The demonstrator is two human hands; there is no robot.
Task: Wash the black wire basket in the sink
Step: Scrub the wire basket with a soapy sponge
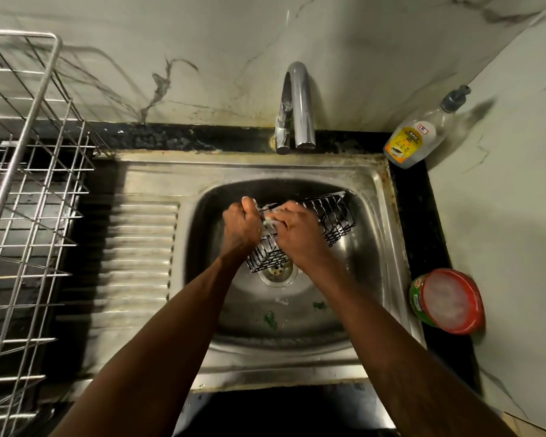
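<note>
Firmly brace the black wire basket (334, 217) in the gripping left hand (241, 227); the right hand (293, 231), pinching a pale pad (269, 223), should scrub each adjacent wire.

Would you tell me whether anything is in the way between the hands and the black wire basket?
Nothing visible does: the left hand and right hand both already hold the black wire basket, which sits inside the sink.

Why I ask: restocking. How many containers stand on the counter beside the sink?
2: a pump bottle at the back right corner, and a red-rimmed tub right of the sink. The wire rack at left might hide more.
</note>
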